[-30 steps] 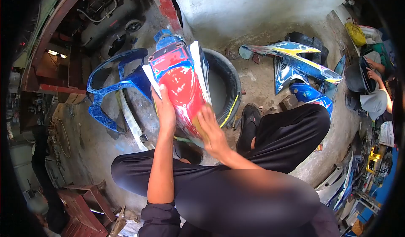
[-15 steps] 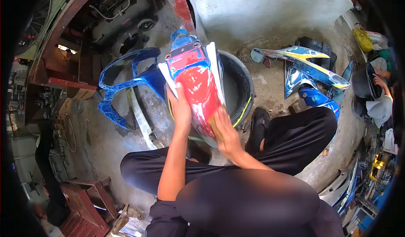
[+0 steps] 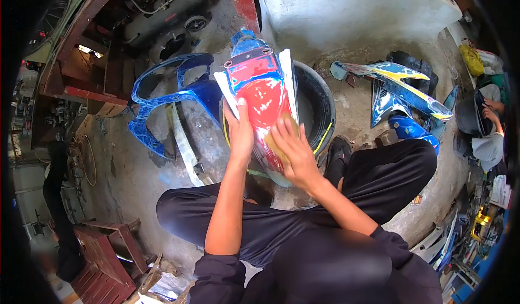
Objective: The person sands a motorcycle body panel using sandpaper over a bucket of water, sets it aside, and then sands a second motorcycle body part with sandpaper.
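A red, white and blue motorcycle tail panel (image 3: 260,95) tilts over a black tub (image 3: 329,114) in front of me, its worn paint showing patches. My left hand (image 3: 238,133) grips its left edge, with the thumb lying on top and the other fingers mostly hidden beneath. On the lower right of the red surface, my right hand (image 3: 298,155) presses a tan piece of sandpaper (image 3: 272,143) flat under its fingers. The palm hides part of that piece.
Left of the tub lie a blue fairing frame (image 3: 187,96) and a pale strip (image 3: 184,147). Blue-yellow fairings (image 3: 401,76) rest on the right. A red wooden stool (image 3: 105,260) stands lower left. Another person's hands (image 3: 492,112) work at a dark bucket (image 3: 470,114), far right.
My right hand has slid the sandpaper up the panel, its fingers now higher on the red area. The whole view has shifted slightly; my left hand keeps its hold.
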Action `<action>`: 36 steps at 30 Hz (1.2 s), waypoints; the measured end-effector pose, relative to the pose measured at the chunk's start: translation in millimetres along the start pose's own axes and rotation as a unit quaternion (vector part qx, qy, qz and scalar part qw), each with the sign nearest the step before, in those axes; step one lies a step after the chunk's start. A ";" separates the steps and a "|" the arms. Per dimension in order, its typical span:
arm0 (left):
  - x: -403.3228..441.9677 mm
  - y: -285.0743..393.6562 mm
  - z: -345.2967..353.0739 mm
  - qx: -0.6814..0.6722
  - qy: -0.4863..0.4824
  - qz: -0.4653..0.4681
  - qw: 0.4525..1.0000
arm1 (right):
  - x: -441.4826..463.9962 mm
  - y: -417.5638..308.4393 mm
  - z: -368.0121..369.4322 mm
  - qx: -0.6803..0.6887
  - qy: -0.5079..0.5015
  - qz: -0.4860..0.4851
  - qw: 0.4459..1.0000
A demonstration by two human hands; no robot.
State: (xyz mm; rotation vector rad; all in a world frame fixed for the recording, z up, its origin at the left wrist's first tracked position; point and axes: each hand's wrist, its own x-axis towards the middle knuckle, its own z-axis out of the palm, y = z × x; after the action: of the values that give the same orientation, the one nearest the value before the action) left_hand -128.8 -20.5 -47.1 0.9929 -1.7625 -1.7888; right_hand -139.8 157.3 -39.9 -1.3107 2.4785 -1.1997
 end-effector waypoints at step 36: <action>3.9 -4.6 -4.5 0.025 0.010 -0.005 1.000 | -95.0 16.3 16.0 -0.075 -0.057 0.038 0.995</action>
State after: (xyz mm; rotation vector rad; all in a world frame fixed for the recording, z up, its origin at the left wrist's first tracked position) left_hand -127.2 -25.9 -52.0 1.0375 -1.8008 -1.7421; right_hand -84.5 222.7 -86.8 -1.2650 2.5531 -0.9130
